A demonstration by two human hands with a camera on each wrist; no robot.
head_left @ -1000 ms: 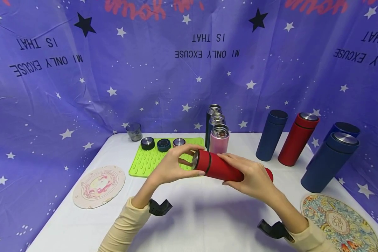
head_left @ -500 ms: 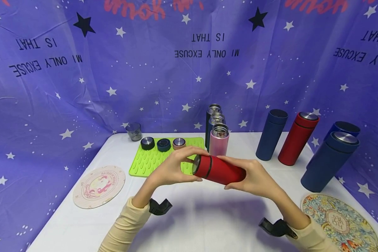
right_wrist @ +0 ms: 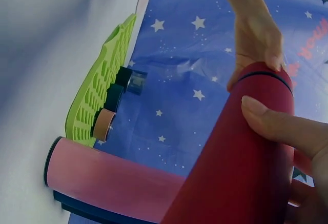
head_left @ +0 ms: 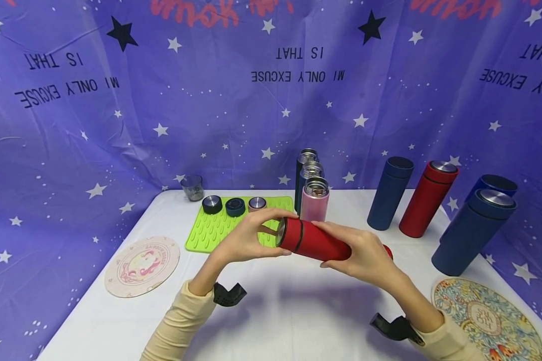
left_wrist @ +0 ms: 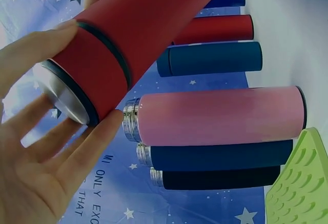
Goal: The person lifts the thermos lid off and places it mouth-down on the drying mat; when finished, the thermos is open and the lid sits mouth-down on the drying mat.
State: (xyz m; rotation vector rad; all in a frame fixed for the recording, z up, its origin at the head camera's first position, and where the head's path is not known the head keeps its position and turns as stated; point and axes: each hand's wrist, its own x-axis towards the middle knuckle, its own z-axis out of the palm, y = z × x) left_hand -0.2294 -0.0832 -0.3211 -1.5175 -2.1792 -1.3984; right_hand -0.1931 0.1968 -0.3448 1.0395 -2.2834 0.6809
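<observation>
A red bottle (head_left: pixel 320 241) is held tilted above the table, its silver-topped lid toward the left. My left hand (head_left: pixel 246 239) pinches the lid end between thumb and fingers; in the left wrist view the left hand (left_wrist: pixel 46 157) has its fingertips on the lid (left_wrist: pixel 92 75). Around the bottle's body curls my right hand (head_left: pixel 366 253), also seen as the right hand (right_wrist: pixel 302 152) in the right wrist view. A dark ring runs between lid and body. Just behind stands a lidless pink bottle (head_left: pixel 314 206).
Behind the pink bottle stand two more lidless bottles. Three lids, one a black lid (head_left: pixel 212 204), lie on a green mat (head_left: pixel 208 233), near a glass (head_left: pixel 192 188). At right stand a red bottle (head_left: pixel 428 200) and several blue ones. Round mats (head_left: pixel 142 265) lie at both sides.
Over the last second the red bottle dipped and came back up slightly, tilting a little with both hands. My left fingers shifted slightly on its lid end.
</observation>
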